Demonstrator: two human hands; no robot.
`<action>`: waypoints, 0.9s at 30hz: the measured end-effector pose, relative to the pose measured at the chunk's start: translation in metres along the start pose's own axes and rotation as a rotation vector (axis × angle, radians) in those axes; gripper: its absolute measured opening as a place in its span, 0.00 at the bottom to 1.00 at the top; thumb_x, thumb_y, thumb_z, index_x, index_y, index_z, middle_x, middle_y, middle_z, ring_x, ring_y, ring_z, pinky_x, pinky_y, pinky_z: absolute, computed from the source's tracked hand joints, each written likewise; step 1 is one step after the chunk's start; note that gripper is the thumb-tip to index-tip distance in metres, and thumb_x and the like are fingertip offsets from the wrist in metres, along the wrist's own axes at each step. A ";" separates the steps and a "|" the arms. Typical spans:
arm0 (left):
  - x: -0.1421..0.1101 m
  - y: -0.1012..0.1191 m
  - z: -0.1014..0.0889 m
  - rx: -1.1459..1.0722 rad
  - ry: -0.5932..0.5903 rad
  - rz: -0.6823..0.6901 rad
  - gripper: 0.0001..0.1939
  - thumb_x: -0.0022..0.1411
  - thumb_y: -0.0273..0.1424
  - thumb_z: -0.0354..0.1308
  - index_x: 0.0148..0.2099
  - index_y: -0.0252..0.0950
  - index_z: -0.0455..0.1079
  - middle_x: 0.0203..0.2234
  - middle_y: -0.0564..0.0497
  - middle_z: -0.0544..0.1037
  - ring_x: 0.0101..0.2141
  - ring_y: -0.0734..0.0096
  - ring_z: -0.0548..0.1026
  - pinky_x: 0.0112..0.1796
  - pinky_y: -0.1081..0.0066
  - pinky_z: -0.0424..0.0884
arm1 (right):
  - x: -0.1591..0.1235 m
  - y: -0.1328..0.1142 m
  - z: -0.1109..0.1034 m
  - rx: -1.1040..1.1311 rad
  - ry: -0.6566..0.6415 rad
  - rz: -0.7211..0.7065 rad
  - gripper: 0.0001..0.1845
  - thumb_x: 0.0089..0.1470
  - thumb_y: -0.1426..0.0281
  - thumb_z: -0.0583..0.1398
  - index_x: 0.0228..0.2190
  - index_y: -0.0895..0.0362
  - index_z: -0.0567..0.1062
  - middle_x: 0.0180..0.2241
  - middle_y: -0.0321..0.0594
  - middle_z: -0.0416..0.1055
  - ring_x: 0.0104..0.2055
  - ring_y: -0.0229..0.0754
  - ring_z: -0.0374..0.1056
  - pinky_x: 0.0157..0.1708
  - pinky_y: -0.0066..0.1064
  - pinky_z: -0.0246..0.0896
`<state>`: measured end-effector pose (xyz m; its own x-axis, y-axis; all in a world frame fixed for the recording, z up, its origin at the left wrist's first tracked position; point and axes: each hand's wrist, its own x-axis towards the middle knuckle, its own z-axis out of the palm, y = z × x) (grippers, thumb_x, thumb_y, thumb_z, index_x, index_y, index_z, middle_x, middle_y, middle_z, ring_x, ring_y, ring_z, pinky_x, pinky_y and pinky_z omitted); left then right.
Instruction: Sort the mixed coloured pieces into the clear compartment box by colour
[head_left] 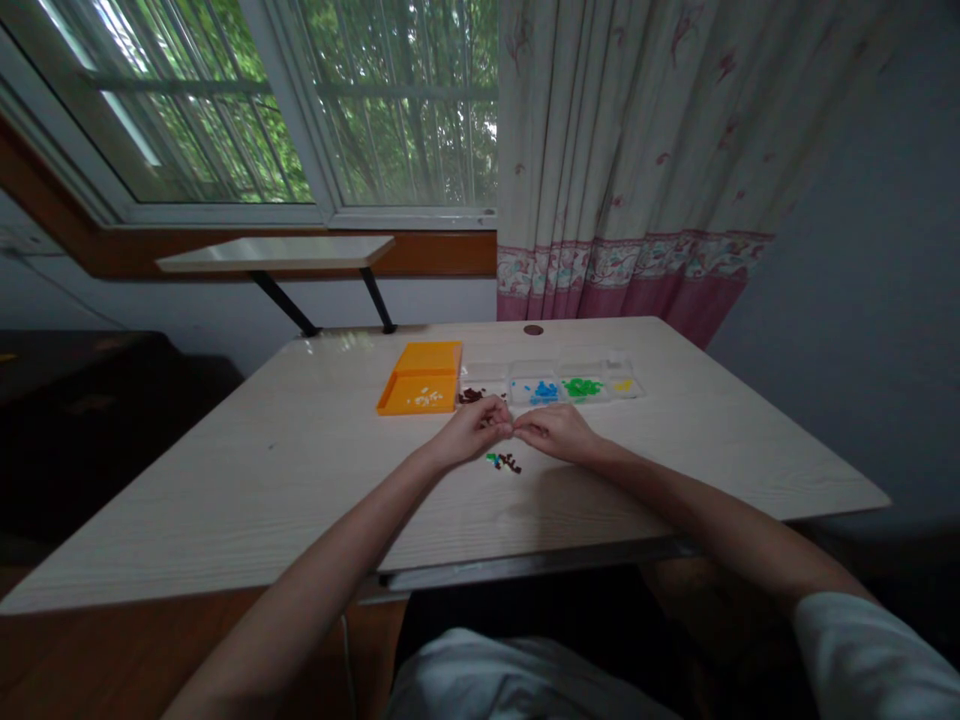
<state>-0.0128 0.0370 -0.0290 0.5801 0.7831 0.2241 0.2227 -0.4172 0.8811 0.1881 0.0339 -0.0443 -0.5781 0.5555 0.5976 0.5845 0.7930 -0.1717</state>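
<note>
My left hand [480,425] and my right hand [556,430] meet fingertip to fingertip above the table, both pinched closed. Whatever they hold is too small to make out. Just below them on the tabletop lies a little cluster of joined or touching brown, green and blue pieces [505,462]. Beyond my hands stand clear plastic boxes with small loose pieces sorted by colour: brown pieces [472,396], blue pieces [545,392], green pieces [583,387] and yellow pieces [623,385]. An open orange case [427,357] holds white pieces [426,398], left of the boxes.
The pale wooden table [300,500] spans the view, with its front edge close to my body. A raised shelf [277,253] on black legs stands at the back left. Behind are a window and a patterned curtain [622,200]. A round cable hole cover [533,330] sits near the back edge.
</note>
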 end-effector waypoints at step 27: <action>-0.005 0.003 -0.031 0.353 -0.408 -0.097 0.09 0.49 0.33 0.59 0.31 0.31 0.71 0.20 0.55 0.67 0.22 0.80 0.62 0.24 0.79 0.57 | 0.000 0.030 -0.046 -0.246 0.213 0.013 0.14 0.55 0.63 0.54 0.31 0.57 0.76 0.19 0.37 0.71 0.21 0.34 0.63 0.27 0.26 0.54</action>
<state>-0.0398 0.0458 -0.0145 0.7849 0.6127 -0.0925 0.4989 -0.5363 0.6807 0.2319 0.0460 -0.0138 -0.4523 0.4798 0.7518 0.7264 0.6873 -0.0016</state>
